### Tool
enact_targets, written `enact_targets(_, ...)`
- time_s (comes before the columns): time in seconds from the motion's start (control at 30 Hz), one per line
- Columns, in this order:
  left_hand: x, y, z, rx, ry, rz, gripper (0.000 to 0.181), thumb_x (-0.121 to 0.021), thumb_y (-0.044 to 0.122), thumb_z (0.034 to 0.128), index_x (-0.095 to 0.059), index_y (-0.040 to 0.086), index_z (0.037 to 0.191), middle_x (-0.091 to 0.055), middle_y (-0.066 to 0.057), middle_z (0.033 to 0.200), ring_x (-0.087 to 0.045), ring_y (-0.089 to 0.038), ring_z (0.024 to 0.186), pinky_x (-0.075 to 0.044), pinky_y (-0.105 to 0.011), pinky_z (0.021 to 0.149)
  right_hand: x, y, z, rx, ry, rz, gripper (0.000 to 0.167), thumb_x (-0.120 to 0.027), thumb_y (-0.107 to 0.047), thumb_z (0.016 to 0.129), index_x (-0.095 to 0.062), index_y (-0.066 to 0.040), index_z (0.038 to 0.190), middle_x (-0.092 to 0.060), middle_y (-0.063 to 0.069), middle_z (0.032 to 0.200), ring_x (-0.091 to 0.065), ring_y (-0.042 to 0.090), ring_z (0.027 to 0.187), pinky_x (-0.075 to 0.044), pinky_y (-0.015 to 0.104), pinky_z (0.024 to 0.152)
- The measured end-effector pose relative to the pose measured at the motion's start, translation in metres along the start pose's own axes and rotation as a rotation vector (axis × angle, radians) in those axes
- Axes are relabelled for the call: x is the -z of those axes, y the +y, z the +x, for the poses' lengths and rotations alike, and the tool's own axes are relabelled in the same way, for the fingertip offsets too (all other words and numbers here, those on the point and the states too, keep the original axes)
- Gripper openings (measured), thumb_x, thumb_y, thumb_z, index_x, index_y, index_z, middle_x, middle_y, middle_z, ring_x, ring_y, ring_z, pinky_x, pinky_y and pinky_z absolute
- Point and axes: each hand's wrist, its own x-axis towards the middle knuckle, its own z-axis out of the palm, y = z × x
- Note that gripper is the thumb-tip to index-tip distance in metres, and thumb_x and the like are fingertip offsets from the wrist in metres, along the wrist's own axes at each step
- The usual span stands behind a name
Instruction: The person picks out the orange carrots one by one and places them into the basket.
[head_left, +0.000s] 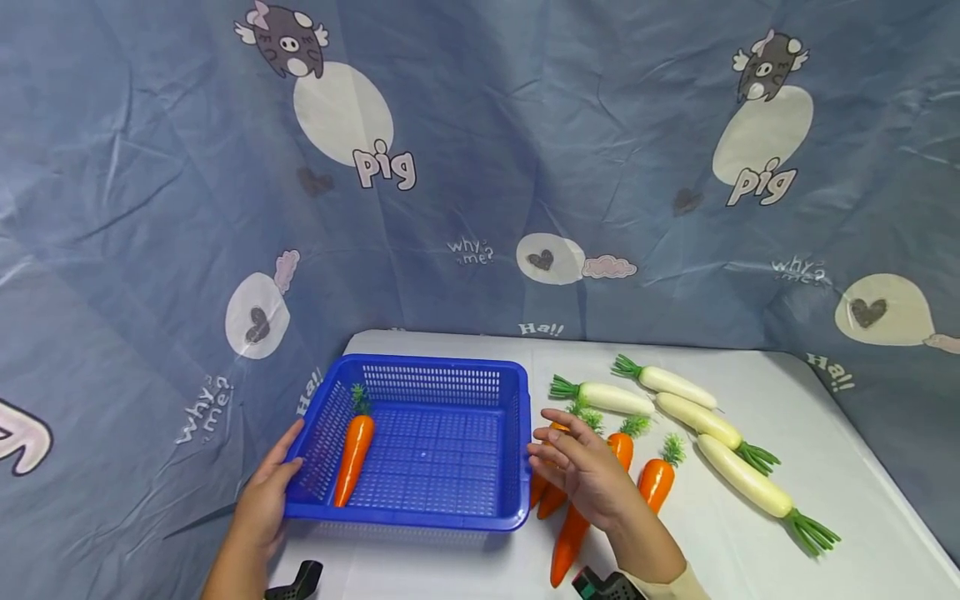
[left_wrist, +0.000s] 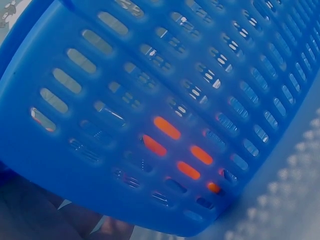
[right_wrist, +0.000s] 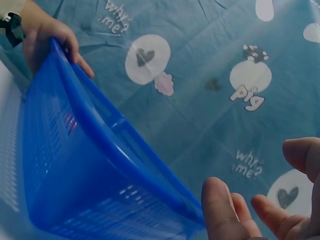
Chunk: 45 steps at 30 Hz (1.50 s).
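A blue plastic basket with slotted walls holds one orange carrot with a green top, lying along its left side. My left hand grips the basket's left rim, thumb over the edge; the right wrist view also shows this left hand on the rim. Through the slots in the left wrist view, bits of the orange carrot show. Beside the basket's right wall, my right hand is spread with loosely bent fingers and holds nothing. Below and behind it lie several carrots, partly covered by the hand.
Several white radishes with green stalks lie on the white table at the right. A blue-grey cloth printed with pigs and words hangs behind the table and along its sides.
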Motion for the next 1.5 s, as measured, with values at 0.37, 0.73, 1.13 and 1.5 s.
enact_targets(0.37,0.002,-0.002,0.0,0.001,0.002,-0.01,0.056,-0.036,0.022,0.1143,-0.022,0.032,0.168,-0.052,0.022,0.124,-0.066,-0.011,0.096,-0.061,-0.035,0.074,0.013,0.002,-0.002,0.04,0.093,-0.033,0.05,-0.065,-0.02,0.104,-0.045,-0.008,0.148,-0.065,0.009,0.117,-0.072,0.023,0.104,-0.058,0.039,0.096)
enact_targets(0.73,0.001,-0.001,-0.001,0.012,-0.001,-0.012,0.056,-0.035,0.024,0.1146,-0.021,0.035,0.168,-0.041,0.009,0.143,-0.064,-0.01,0.101,-0.06,-0.034,0.077,0.024,0.014,-0.005,-0.003,0.201,-0.127,0.062,-0.072,-0.025,0.1,-0.044,-0.005,0.152,-0.062,0.017,0.128,-0.07,0.028,0.107,-0.06,0.039,0.093)
enact_targets(1.13,0.003,-0.002,-0.004,-0.01,-0.005,-0.011,0.057,-0.036,0.024,0.1142,-0.021,0.033,0.168,-0.045,0.015,0.135,-0.064,-0.008,0.102,-0.059,-0.032,0.078,0.04,0.022,-0.011,0.04,0.237,-0.234,0.063,-0.072,-0.026,0.1,-0.044,-0.006,0.152,-0.053,0.023,0.136,-0.067,0.033,0.119,-0.058,0.039,0.097)
enact_targets(1.5,-0.003,0.003,-0.002,0.022,-0.011,0.008,0.057,-0.031,0.022,0.1147,-0.018,0.036,0.168,-0.024,-0.007,0.161,-0.062,-0.008,0.105,-0.059,-0.033,0.079,0.052,0.018,-0.02,0.054,0.293,-0.319,0.051,-0.061,-0.014,0.106,-0.043,-0.005,0.153,-0.054,0.02,0.13,-0.066,0.03,0.116,-0.06,0.039,0.094)
